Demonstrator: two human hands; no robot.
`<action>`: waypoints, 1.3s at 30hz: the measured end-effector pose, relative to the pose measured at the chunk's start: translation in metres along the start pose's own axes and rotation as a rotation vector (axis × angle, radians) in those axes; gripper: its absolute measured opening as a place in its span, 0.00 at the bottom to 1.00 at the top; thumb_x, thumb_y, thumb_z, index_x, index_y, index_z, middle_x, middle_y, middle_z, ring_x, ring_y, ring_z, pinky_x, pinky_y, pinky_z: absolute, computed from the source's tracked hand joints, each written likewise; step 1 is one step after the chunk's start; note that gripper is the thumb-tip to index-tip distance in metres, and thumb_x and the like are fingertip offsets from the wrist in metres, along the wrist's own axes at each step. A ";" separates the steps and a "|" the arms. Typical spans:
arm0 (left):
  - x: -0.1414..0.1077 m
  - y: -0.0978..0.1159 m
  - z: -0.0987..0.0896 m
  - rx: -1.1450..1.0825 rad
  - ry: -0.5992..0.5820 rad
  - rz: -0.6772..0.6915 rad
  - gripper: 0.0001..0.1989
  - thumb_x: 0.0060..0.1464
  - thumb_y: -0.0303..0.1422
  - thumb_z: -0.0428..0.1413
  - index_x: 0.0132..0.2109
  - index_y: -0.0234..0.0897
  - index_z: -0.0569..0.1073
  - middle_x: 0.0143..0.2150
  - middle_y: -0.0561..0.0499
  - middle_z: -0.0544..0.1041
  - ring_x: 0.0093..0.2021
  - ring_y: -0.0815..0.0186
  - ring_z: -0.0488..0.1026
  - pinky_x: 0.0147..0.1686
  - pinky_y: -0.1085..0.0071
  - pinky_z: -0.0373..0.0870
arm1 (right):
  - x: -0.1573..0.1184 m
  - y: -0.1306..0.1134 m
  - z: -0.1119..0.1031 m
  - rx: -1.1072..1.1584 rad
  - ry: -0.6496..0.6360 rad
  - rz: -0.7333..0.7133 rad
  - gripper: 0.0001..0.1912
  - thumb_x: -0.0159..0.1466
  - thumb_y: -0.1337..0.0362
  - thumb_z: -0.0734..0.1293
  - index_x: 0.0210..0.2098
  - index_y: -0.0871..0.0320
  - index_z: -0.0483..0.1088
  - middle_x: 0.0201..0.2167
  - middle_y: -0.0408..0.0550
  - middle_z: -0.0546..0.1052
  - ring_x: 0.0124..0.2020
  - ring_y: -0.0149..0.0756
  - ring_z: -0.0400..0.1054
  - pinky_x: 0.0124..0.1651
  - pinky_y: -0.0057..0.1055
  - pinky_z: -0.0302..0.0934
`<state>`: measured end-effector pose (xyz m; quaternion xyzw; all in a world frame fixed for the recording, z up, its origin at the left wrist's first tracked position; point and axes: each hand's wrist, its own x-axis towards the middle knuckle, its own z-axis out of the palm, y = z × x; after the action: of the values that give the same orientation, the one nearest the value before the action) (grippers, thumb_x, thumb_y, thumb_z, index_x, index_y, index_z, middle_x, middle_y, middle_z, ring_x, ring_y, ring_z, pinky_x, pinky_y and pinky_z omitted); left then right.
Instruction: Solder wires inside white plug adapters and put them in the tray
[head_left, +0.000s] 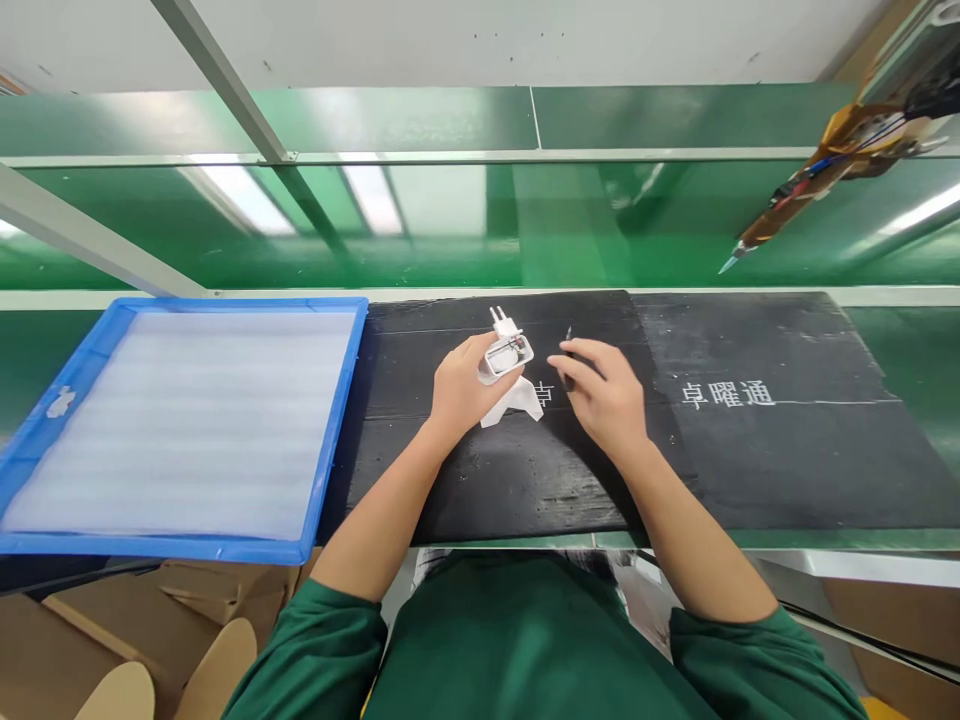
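A white charger housing with a two-pin plug is gripped in my left hand, above the black mat. Its open side faces up and shows small parts and what look like wires inside. The pins point away from me. A white piece like cloth or paper hangs or lies just below my left hand; I cannot tell if it is held too. To the right of the housing and apart from it, my right hand is closed around a slim dark tool with a pointed tip; its kind is unclear.
A blue tray lined with white sheet stands at the left. The black mat with white lettering covers the bench. A brown-taped tool with a pointed metal tip hangs at the upper right. Cardboard lies below left.
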<state>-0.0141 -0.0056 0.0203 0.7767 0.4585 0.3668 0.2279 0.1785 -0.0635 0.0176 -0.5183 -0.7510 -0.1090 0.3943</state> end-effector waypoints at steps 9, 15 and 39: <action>0.012 -0.013 -0.013 -0.110 -0.416 -0.313 0.15 0.48 0.39 0.63 0.40 0.37 0.70 0.33 0.54 0.76 0.32 0.65 0.72 0.33 0.72 0.65 | -0.010 -0.002 0.017 0.123 -0.462 0.125 0.19 0.61 0.77 0.59 0.45 0.56 0.74 0.44 0.51 0.79 0.47 0.45 0.71 0.48 0.44 0.67; 0.013 -0.020 -0.003 -0.334 -0.337 -0.326 0.20 0.54 0.43 0.58 0.49 0.36 0.70 0.47 0.46 0.78 0.45 0.59 0.75 0.46 0.65 0.70 | -0.009 -0.004 0.022 0.197 -0.403 0.121 0.18 0.65 0.71 0.59 0.54 0.59 0.68 0.50 0.56 0.77 0.52 0.47 0.70 0.54 0.48 0.66; 0.008 -0.013 -0.013 -0.041 -0.374 0.069 0.14 0.62 0.38 0.51 0.52 0.38 0.69 0.49 0.47 0.76 0.48 0.61 0.71 0.51 0.65 0.67 | -0.014 -0.004 0.031 0.231 -0.470 0.101 0.20 0.64 0.70 0.60 0.56 0.61 0.65 0.51 0.59 0.76 0.52 0.49 0.70 0.53 0.50 0.66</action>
<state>-0.0290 0.0077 0.0223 0.8419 0.3736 0.2328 0.3121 0.1622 -0.0579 -0.0119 -0.5180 -0.8025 0.1208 0.2703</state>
